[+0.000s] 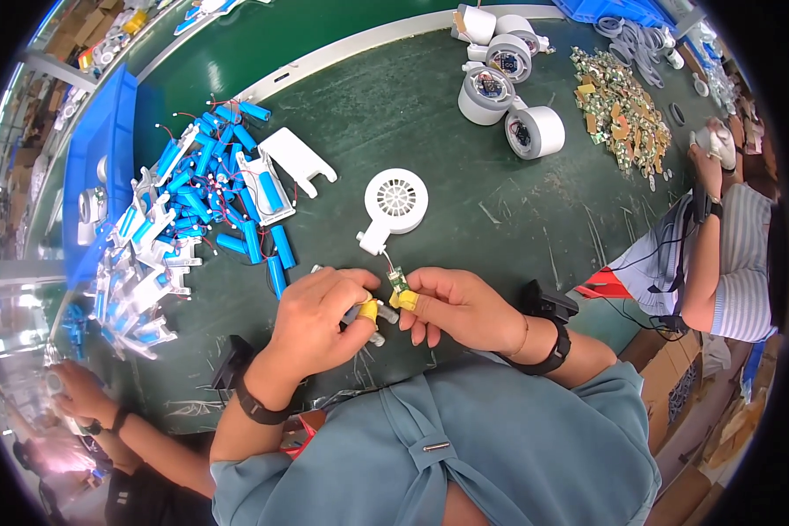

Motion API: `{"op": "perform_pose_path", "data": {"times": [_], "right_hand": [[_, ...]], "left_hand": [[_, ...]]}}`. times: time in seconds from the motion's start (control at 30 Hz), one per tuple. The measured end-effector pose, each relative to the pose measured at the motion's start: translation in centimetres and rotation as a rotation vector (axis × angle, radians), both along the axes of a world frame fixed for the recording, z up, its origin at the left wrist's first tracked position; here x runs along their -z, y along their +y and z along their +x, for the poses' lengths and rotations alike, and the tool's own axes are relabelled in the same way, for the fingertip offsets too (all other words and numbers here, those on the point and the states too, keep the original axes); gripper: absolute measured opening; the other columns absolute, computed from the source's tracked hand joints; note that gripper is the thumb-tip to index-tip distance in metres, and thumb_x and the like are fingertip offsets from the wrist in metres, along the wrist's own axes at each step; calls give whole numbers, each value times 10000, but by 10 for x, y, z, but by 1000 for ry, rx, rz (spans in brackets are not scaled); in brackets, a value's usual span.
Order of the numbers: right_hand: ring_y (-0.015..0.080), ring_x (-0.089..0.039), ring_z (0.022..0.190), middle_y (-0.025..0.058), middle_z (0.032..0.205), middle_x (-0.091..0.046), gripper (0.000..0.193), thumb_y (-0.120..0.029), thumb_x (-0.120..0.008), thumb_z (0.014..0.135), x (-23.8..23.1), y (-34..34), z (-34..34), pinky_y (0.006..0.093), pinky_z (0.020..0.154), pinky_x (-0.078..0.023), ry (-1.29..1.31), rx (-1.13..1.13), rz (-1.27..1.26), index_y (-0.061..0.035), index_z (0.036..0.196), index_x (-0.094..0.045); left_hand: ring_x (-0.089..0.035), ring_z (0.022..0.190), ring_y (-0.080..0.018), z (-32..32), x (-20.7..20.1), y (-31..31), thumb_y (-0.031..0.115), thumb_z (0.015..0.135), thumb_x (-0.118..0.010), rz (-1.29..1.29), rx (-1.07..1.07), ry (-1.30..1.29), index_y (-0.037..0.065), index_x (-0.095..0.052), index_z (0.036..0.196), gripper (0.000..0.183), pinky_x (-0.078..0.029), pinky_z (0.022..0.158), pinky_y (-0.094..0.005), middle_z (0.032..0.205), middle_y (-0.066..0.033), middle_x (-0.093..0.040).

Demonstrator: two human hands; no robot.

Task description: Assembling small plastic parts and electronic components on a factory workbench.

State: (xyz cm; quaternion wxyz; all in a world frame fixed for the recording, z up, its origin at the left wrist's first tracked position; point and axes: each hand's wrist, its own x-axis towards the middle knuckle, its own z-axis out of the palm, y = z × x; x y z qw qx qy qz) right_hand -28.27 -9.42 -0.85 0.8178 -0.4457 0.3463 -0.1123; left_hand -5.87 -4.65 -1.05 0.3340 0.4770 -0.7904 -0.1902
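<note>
In front of my body, my right hand [465,309] pinches a small green circuit board [397,280] between thumb and fingers. A thin wire runs from that board to a round white fan head [396,202] with a slotted grille, lying just beyond my hands. My left hand [317,323] is closed beside the board, its fingers curled inward. Short grey cylindrical parts [378,337] show by its fingertips; what exactly it grips is hidden. Yellow wraps cover a thumb tip on each hand.
Blue battery cells [203,188] with wires and white plastic housings [136,263] lie heaped at left, before a blue bin [105,149]. A white cover [296,159] lies nearby. White cylindrical units [535,133] and piled circuit boards [621,110] sit far right. Co-workers' arms [706,237] flank both sides.
</note>
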Motion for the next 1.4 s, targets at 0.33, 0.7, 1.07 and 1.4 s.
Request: {"op": "perform_pose_path", "data": {"times": [0.33,0.7,1.07,1.4], "right_hand": [[69,-613,710,19,857,-647,170,-145,-586,918,-5,-1,5,225,584,-495,67,12,-11,-17,1029,-603],[54,-605,686,14,832,-643,136,-88,-581,916,-1,3,6,212,609,-507,125,-26,-78,-20,1029,-613],[76,-615,724,34,886,-639,202,-146,-466,1009,2,5,-1,227,656,-532,9,12,-71,3,1085,-578],[51,-605,632,2,792,-640,191,-142,-495,997,-10,-5,4,179,493,-437,102,-5,-37,-11,1089,-599]], "left_hand": [[-607,636,-275,-25,-7,12,4,652,-703,-119,-87,-191,49,-561,882,274,-487,585,-357,873,-99,-677],[-590,635,-109,-17,-12,24,-25,828,-604,667,-223,360,-12,-646,1003,180,-476,588,-254,864,-82,-661],[-547,628,-28,-18,-9,23,-46,822,-610,610,-268,378,-19,-661,978,166,-442,563,-197,803,-7,-638],[-515,558,-55,-20,-5,22,-70,772,-629,348,-309,292,-2,-652,945,188,-412,516,-213,796,-39,-621]]}}
